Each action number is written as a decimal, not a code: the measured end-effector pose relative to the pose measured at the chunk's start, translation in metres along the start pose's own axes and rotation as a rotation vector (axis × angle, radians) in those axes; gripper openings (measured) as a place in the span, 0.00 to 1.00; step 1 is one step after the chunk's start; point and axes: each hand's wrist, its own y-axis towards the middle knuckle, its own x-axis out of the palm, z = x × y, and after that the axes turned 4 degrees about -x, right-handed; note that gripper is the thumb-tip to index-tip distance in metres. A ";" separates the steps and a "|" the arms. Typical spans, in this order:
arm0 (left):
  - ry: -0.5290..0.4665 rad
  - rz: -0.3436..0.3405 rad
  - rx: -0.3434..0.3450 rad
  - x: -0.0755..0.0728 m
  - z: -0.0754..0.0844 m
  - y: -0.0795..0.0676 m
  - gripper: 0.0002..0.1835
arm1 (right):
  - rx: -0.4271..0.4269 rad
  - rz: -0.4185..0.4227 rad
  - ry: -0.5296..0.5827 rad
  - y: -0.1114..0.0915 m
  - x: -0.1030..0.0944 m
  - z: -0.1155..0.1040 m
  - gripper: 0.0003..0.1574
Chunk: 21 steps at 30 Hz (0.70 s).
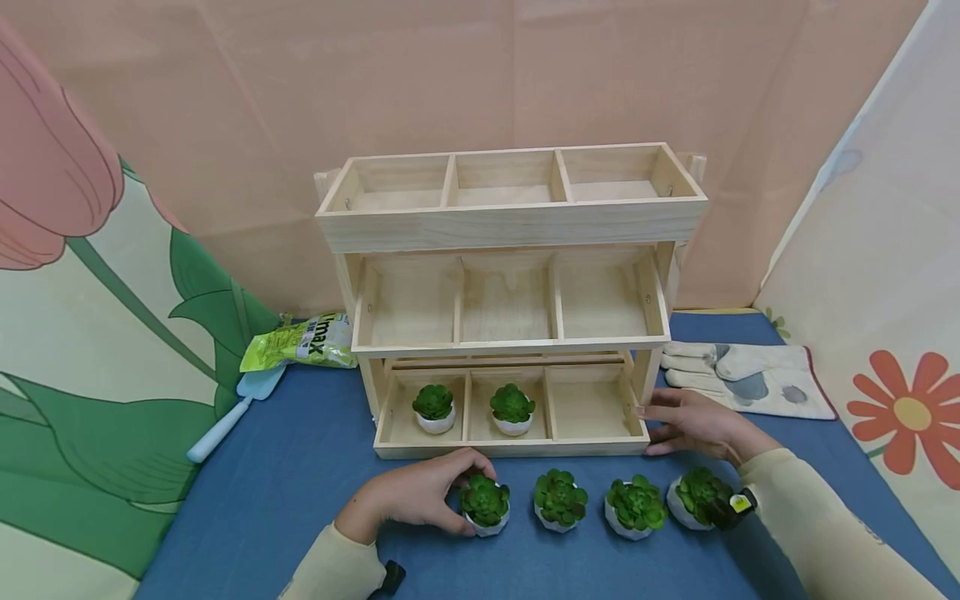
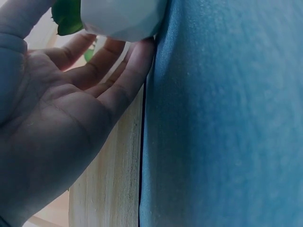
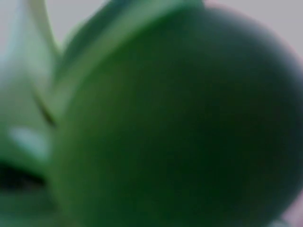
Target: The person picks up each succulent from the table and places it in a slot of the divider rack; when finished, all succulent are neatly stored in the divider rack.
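Note:
My left hand [image 1: 431, 492] holds a small potted succulent [image 1: 484, 503] at the front of the blue cloth, thumb and fingers around its white faceted pot [image 2: 123, 19]. In the left wrist view the pot's base is right at the cloth. At the right end of the wooden shelf's bottom tier [image 1: 517, 449], my right hand [image 1: 693, 425] touches the side with extended fingers. Two potted succulents stand in that tier, one in the left compartment [image 1: 433, 408] and one in the middle [image 1: 512, 408]. Blurred green leaves [image 3: 165, 123] fill the right wrist view.
More potted succulents line up to the right: one [image 1: 560, 500], another [image 1: 636, 507], and a third [image 1: 693, 498] beneath my right wrist. The shelf's upper tiers [image 1: 510, 229] rise behind. A green bag [image 1: 303, 342] and pale blue trowel [image 1: 232, 417] lie left, white gloves [image 1: 757, 379] right.

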 end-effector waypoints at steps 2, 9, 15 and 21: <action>-0.002 0.000 0.000 0.000 0.000 0.000 0.32 | -0.001 -0.003 -0.002 0.000 0.000 0.000 0.53; 0.003 0.001 0.003 0.001 -0.003 0.001 0.31 | 0.003 0.001 -0.002 0.000 0.000 0.000 0.53; 0.029 0.004 0.005 0.001 -0.004 0.003 0.31 | 0.001 0.008 0.008 0.001 0.002 0.000 0.53; 0.027 0.002 0.022 -0.001 0.003 0.003 0.33 | -0.006 0.003 -0.004 0.000 0.002 0.001 0.53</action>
